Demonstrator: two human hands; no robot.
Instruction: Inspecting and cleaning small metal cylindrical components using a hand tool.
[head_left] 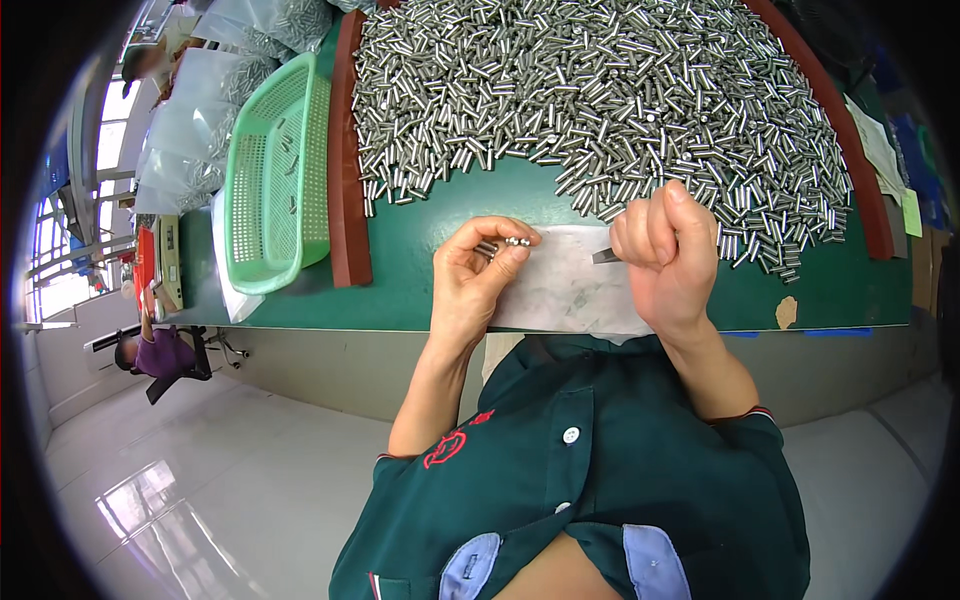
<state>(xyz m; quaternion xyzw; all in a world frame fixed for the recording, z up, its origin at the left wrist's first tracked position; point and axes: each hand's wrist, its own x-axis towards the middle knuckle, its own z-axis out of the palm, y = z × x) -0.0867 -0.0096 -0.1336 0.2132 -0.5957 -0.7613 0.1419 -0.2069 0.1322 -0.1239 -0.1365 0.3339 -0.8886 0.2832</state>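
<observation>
My left hand (478,268) pinches a few short metal pins (505,243) between thumb and fingertips, their long axes running left to right over the near-left part of the white sheet (570,285). My right hand (665,245) is curled shut over the sheet's right side, a dark metal tip (605,256) sticking out toward the pins. Beyond the sheet's far edge lies the pin heap (600,90), nearer my right hand.
</observation>
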